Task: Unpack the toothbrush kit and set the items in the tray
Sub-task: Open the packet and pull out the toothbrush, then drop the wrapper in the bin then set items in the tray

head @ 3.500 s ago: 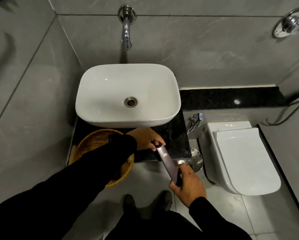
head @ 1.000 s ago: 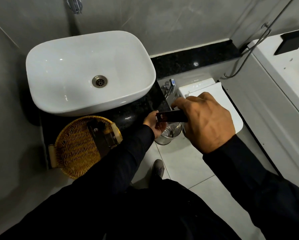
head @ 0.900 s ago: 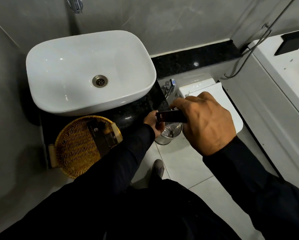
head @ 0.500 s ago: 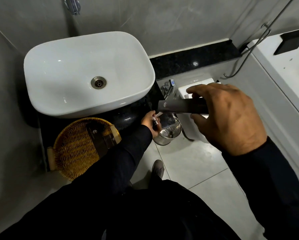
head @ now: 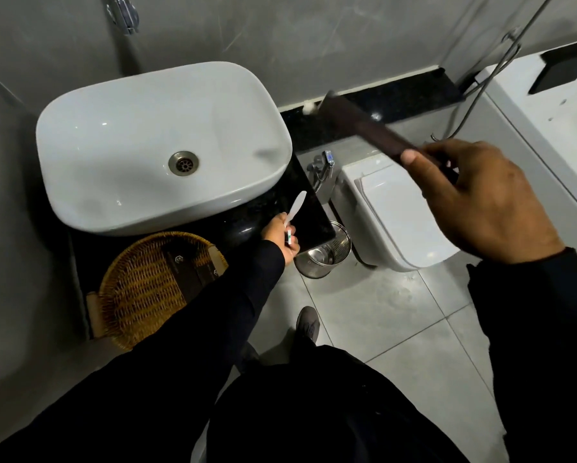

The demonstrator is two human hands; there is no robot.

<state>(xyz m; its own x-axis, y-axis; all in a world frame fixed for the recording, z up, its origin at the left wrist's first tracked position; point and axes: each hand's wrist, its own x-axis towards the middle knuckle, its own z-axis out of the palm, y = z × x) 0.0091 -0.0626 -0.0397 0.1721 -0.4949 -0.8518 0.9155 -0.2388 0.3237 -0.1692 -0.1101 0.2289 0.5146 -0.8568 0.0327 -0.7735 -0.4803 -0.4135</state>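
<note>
My right hand (head: 480,202) is raised over the toilet and grips one end of a long dark brown kit box (head: 367,128); a small white tip shows at the box's far end. My left hand (head: 280,235) holds a white toothbrush (head: 296,208) and a small toothpaste tube (head: 290,236) above the black counter's corner. A round wicker tray (head: 140,289) sits on the counter below the sink, with dark packets (head: 193,269) lying in it; my left sleeve covers its right edge.
A white basin (head: 163,145) stands on the black counter (head: 314,225). A steel waste bin (head: 324,255) is on the floor beside the white toilet (head: 397,215). A bathtub rim (head: 547,105) runs along the right. My shoe (head: 308,324) shows on the tiled floor.
My right hand has lifted the box up and to the right, away from my left hand. The toothbrush and tube have come out and stay in my left hand.
</note>
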